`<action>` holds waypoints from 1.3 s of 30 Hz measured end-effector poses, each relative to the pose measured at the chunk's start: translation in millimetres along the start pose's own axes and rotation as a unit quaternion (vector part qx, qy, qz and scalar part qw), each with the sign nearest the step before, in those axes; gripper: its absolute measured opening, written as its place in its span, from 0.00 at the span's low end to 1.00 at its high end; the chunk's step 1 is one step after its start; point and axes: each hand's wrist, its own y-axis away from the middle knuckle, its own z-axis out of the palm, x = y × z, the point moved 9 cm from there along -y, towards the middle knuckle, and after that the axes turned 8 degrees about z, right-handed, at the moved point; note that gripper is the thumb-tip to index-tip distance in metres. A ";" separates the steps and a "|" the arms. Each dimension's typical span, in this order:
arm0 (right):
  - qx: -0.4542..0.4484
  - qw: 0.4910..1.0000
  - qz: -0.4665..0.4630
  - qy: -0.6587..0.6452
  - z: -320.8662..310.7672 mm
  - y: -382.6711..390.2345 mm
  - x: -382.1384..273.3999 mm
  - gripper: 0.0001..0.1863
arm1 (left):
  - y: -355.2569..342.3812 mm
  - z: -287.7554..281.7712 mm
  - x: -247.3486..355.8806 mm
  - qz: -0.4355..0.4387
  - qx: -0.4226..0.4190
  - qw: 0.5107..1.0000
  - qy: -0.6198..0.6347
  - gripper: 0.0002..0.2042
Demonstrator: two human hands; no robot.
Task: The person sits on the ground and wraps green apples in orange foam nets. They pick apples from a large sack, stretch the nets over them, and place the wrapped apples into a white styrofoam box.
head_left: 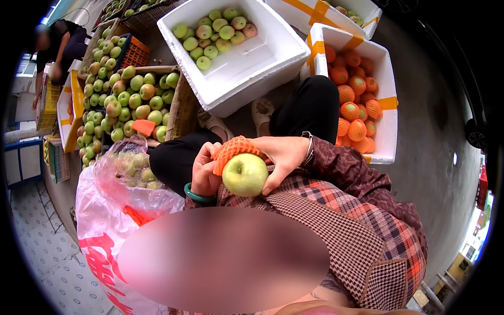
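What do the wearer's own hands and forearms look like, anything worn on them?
Both hands are bare, with no gloves. The left hand has a smooth green bangle at its wrist; little of that sleeve shows. The right hand has a thin, silvery bracelet at its wrist, below a long maroon sleeve with a darker mottled pattern.

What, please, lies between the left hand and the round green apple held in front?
In the head view, an orange foam mesh sleeve lies between the left hand and the held green apple.
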 end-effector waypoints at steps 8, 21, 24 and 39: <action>-0.052 0.989 0.040 -0.133 13.9 7.6 14.8 0.45 | 13.8 4.6 -26.1 -0.192 -0.059 0.979 0.033 0.22; -0.095 0.972 0.029 -0.215 22.6 -0.6 22.3 0.43 | 33.5 -14.4 -30.2 -0.195 -0.066 0.978 0.029 0.33; -0.080 0.978 0.018 -0.191 18.0 -5.2 20.5 0.44 | 20.6 -10.4 -22.0 -0.155 -0.036 0.985 0.061 0.24; 0.090 0.957 0.028 -0.273 -16.8 3.7 24.0 0.49 | -10.6 8.4 -7.6 -0.060 0.000 0.987 0.148 0.16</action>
